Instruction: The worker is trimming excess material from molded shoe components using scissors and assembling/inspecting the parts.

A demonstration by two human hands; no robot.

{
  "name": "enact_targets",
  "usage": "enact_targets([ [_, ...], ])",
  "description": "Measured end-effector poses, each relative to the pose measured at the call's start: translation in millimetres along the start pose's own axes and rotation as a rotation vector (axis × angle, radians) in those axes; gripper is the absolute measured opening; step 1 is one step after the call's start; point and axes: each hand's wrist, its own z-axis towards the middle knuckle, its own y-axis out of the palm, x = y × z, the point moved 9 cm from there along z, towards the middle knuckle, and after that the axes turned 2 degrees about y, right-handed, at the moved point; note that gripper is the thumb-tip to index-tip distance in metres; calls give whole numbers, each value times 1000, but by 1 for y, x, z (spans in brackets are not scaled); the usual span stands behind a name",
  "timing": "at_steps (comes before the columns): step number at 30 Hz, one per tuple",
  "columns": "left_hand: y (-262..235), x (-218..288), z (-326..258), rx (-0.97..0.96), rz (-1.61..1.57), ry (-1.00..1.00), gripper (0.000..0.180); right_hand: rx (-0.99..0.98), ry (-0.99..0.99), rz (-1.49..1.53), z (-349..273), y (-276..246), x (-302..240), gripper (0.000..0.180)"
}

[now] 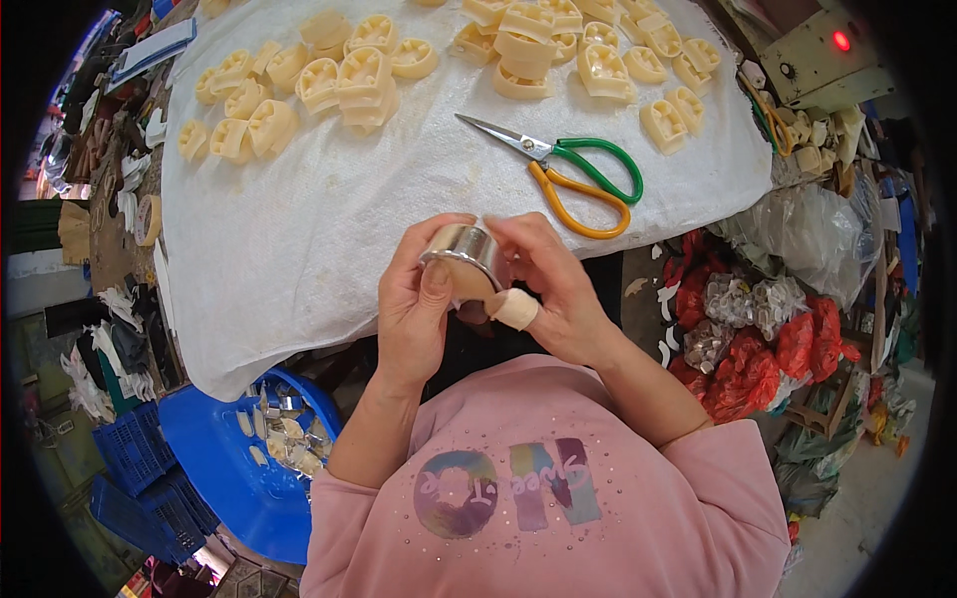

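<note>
Between my hands, just off the table's near edge, is a rounded piece with a shiny silver band (pixel 466 242) around a cream-coloured face. My left hand (pixel 411 299) is closed on its left side, with the thumb against the face. My right hand (pixel 558 284) grips the right side, and its thumb wears a tan wrap (pixel 514 308). The right fingertips bend over the far side, partly hidden. Beyond them lie scissors (pixel 543 151), blades parted, with one green and one orange handle. Farther back, many cream moulded pieces (pixel 364 82) sit in loose groups and stacks.
A white woven sheet (pixel 289 229) covers the table. At lower left stands a blue basin (pixel 224 488) holding silver and cream scraps. Red plastic bags (pixel 743 374) and clear bags of silver parts lie at right. A machine box with a red light (pixel 840 41) is at far right.
</note>
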Motion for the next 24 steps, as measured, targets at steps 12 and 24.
enact_targets([
  [12, -9, 2, -2, 42, 197, 60, 60, -47, -508, -792, -2, 0, -49, 50],
  [24, -31, 9, 0, 61, 178, 154, 73, -19, -128, -1443, 20, -79, -4, 47],
])
